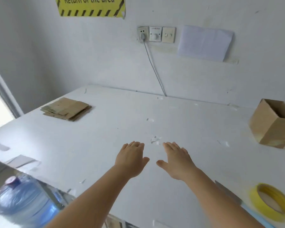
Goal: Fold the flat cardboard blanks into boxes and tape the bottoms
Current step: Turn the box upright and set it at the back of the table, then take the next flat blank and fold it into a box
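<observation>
- Flat cardboard blanks (pixel 66 109): brown, stacked in a loose, slightly fanned pile on the far left part of the table (pixel 105 145); printed marks on one near edge, too blurred to read.
- Folded box (pixel 272 123): brown cardboard, standing at the table's right edge, top open toward the camera; its inside looks bare, though the far corner is cut off by the frame.
- Tape roll (pixel 270 201): yellow, lying flat at the near right corner of the table, well apart from the box.
- Left hand (pixel 130 159): palm down, fingers straight and together, holding nothing, over the table's middle; whether it touches the surface cannot be told.
- Right hand (pixel 177 162): same pose, fingers extended, holding nothing, just beside the left hand.
- Water jug (pixel 25 203): blue, translucent, below the table's near left edge.
- Wall sockets (pixel 155 34): 3 plates, 1 with a plug and cable.
</observation>
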### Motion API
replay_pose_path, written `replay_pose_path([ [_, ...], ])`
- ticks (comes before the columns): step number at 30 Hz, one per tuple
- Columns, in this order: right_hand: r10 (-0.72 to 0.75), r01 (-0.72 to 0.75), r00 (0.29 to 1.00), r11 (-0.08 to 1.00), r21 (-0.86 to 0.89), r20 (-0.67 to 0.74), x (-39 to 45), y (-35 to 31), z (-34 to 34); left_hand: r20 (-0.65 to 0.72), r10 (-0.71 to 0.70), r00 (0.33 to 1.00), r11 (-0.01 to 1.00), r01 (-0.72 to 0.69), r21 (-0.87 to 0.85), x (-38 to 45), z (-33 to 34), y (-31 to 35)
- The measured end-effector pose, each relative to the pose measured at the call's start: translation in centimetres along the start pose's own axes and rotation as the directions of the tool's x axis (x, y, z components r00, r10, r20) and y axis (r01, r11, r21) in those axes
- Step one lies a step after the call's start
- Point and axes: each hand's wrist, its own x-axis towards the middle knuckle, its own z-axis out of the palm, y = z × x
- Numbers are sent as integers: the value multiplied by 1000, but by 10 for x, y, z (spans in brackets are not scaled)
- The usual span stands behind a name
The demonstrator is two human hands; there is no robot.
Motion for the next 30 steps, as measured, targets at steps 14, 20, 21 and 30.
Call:
replay_pose_path([
  [14, -269, 271, 956, 963, -1, 114, 67, -203, 55, -47, -324, 945, 946, 323, -30, -83, -47, -193],
  [20, -330, 333, 935, 943, -1, 128, 140, -265, 76, -68, -396, 916, 918, 395, -31, -61, -58, -275],
  [21, -338, 341, 933, 940, 0, 126, 156, -275, 79, -70, -403, 912, 915, 402, -26, -54, -60, -289],
  [30, -314, 320, 936, 947, -9, 159, 280, -338, 94, -66, -427, 902, 904, 428, -5, 21, -79, -409],
])
